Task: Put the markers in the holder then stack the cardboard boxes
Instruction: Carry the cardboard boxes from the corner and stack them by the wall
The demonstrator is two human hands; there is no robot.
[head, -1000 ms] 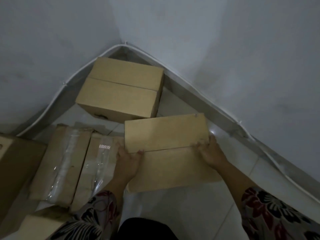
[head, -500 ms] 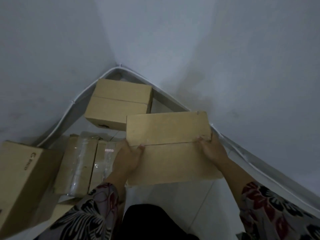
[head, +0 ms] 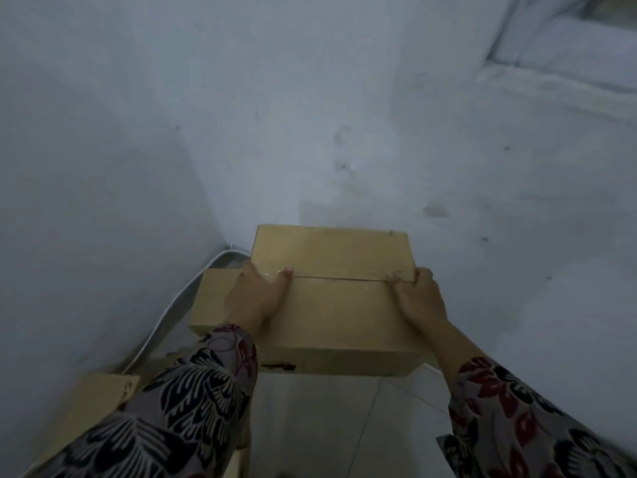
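Note:
I hold a plain brown cardboard box (head: 339,305) lifted in front of me, its closed flaps facing up. My left hand (head: 256,298) grips its left edge, thumb on top near the flap seam. My right hand (head: 418,298) grips its right edge the same way. A second brown cardboard box (head: 210,305) stands in the wall corner, mostly hidden behind and below the held one. No markers or holder are in view.
White walls meet in a corner just behind the boxes, with a white cable (head: 165,322) running along the floor edge. Another carton (head: 93,405) lies at lower left behind my sleeve. Pale floor tiles (head: 327,426) show below the held box.
The box has risen off the floor and moved toward the corner, now overlapping the corner box. The view has tilted up, and the taped cartons at left have dropped from sight.

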